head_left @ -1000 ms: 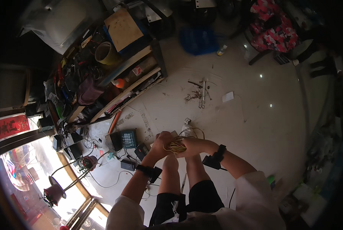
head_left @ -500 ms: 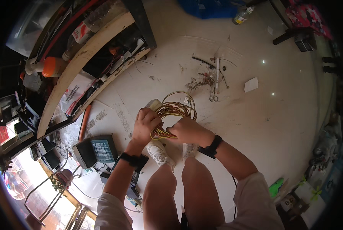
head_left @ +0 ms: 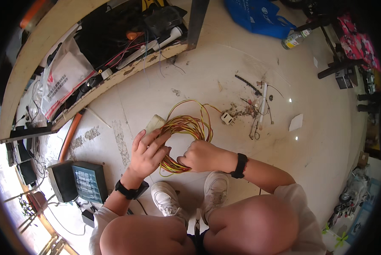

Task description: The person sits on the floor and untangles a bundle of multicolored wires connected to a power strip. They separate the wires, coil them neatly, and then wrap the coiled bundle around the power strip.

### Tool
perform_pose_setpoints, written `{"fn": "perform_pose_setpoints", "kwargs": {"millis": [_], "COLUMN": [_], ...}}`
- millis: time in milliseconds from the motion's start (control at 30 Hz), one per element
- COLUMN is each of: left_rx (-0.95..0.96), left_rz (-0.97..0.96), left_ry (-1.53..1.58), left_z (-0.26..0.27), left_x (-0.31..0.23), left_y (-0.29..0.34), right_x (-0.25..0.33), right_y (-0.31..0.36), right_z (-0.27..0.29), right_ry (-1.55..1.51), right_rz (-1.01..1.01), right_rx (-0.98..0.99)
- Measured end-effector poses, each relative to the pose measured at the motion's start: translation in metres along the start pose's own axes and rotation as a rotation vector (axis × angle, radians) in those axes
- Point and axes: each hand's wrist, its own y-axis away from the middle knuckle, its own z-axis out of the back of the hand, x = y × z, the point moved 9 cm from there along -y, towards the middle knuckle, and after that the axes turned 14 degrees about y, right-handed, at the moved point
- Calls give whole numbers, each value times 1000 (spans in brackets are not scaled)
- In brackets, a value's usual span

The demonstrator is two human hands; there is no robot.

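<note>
A loose coil of red and yellow wire (head_left: 186, 124) sits low over the floor in front of my white shoes. My right hand (head_left: 201, 156) is closed around the coil's near right side. Over its left side, my left hand (head_left: 148, 154) has its fingers spread apart, touching the strands without a visible grip. A pale block (head_left: 155, 123), possibly a socket strip, lies just beyond my left fingertips, partly hidden by them. From the coil's far side a strand runs to a white plug-like piece (head_left: 227, 118) near the floor debris.
Swept debris with a white stick (head_left: 263, 104) lies beyond the coil. A worn wooden shelf (head_left: 126, 70) full of bags and cables stands at the left. A small boxy device (head_left: 89, 182) is at lower left. A blue bag (head_left: 258, 19) and a bottle (head_left: 296, 39) lie far right.
I have crouched lower, my knees coming up and the coil moving down toward the floor. The fingers of my left hand have loosened and spread. The white plug-like piece now lies farther from the coil.
</note>
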Motion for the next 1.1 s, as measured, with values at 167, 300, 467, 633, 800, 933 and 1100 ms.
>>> {"fn": "perform_pose_setpoints", "kwargs": {"millis": [167,300,467,633,800,933,1100], "left_rx": [263,494,645,587,738,818,749], "left_rz": [226,233,439,740,665,837,1001], "left_ry": [11,267,580,692,713,954,1212], "left_z": [18,45,27,-3,-24,-42,-66], "left_x": [12,-16,-24,2,9,5,-2], "left_y": [-1,0,-9,-4,0,9,13], "right_x": [15,28,24,22,14,24,3], "right_y": [-21,-30,-60,-68,-45,-19,-1], "right_z": [3,0,23,9,22,26,20], "right_ry": [-13,87,-327,-113,-261,-26,-123], "right_rz": [-1,55,-65,-73,-107,-47,-217], "right_rx": [-99,70,-226,-176,-285,-405,-384]}}
